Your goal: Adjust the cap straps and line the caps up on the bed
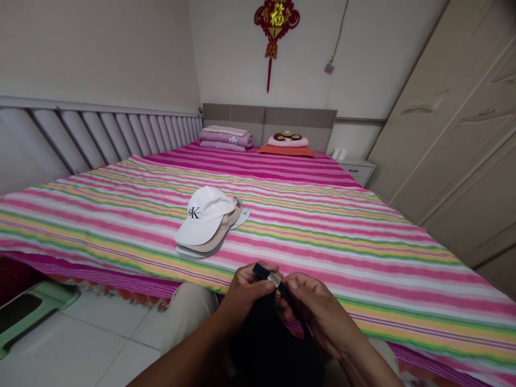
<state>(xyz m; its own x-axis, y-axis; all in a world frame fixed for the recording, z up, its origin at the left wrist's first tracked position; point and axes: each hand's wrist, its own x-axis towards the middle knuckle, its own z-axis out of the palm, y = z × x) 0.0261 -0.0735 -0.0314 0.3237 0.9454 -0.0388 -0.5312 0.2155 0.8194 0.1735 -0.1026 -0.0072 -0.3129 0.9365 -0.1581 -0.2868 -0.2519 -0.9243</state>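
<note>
My left hand (246, 290) and my right hand (312, 306) meet low in the middle of the view, both pinching the strap and small metal buckle (274, 279) of a dark cap (266, 338) that hangs over my lap. Most of the dark cap is in shadow between my forearms. On the striped bed (363, 242) ahead, a stack of caps lies with a white cap (205, 215) bearing dark letters on top and a beige one under it. The stack is about an arm's length beyond my hands.
Folded purple bedding (226, 138) and a pillow (287, 143) on an orange cushion lie at the headboard. A white nightstand (355, 167) and tall wardrobe doors (455, 134) stand right. A green stool (28, 312) sits on the tiled floor at lower left.
</note>
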